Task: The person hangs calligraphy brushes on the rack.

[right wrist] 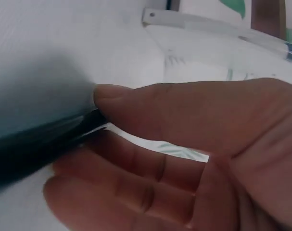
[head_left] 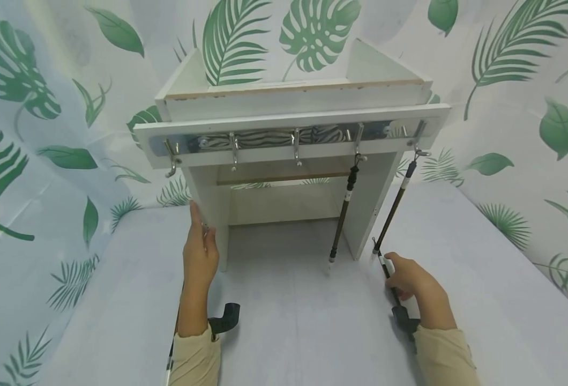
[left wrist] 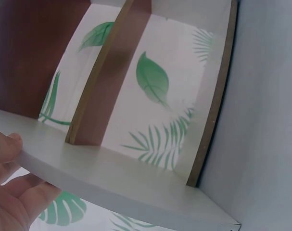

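Observation:
A white wooden shelf unit (head_left: 293, 102) carries a front rail with several metal hooks (head_left: 296, 147). At its left side panel (left wrist: 112, 183) my left hand (head_left: 200, 257) grips the edge, thumb on the inner face and fingers on the outer. My right hand (head_left: 411, 279) pinches a slim dark pole (right wrist: 44, 142) between thumb and fingers; a black bent handle (head_left: 402, 317) is at its lower end. Just above that hand, a dark rod (head_left: 395, 209) hangs by a loop from the far-right hook. A second rod (head_left: 343, 214) hangs from the neighbouring hook.
Another black bent handle (head_left: 226, 317) shows beside my left sleeve, and a thin rod (head_left: 170, 356) lies left of that sleeve. Inside the unit are brown-edged shelf boards (left wrist: 100, 72). Leaf-patterned cloth (head_left: 520, 107) hangs behind; a pale cloth surface (head_left: 284, 321) lies below.

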`<state>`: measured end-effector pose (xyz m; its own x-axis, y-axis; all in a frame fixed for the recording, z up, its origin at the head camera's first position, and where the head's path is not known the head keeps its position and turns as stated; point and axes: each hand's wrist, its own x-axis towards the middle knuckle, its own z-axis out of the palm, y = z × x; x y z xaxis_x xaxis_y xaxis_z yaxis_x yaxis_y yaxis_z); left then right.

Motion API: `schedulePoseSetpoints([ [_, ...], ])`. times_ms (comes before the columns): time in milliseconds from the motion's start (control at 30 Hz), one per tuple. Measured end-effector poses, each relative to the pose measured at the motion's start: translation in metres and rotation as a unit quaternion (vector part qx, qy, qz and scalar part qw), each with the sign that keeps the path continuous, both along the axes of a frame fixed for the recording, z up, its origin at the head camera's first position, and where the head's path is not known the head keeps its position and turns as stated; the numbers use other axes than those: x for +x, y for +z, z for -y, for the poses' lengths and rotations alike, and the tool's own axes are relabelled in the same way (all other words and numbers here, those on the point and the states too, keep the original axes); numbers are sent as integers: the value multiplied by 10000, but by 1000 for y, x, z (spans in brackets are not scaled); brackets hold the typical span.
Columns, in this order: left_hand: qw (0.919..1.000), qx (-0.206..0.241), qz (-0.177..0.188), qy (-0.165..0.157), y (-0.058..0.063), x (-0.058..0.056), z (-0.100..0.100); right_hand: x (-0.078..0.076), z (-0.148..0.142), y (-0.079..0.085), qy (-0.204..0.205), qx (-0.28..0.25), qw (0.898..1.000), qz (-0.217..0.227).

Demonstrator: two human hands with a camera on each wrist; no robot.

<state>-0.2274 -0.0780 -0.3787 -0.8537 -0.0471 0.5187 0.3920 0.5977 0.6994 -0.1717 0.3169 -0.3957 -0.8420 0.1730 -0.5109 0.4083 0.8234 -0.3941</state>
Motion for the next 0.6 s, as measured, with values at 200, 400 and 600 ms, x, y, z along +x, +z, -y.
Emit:
schedulePoseSetpoints([
  [200,9999,19,-146,20,-1,-1,3,-4,3,1,123,237,9996,-13],
  [400,10000,62,-58,-9,-2,-3,3,0,1,15,307,312,9972,-602],
  [600,9999,94,69,-71,-1,-2,3,16,-2,55,323,342,9782,-2023],
])
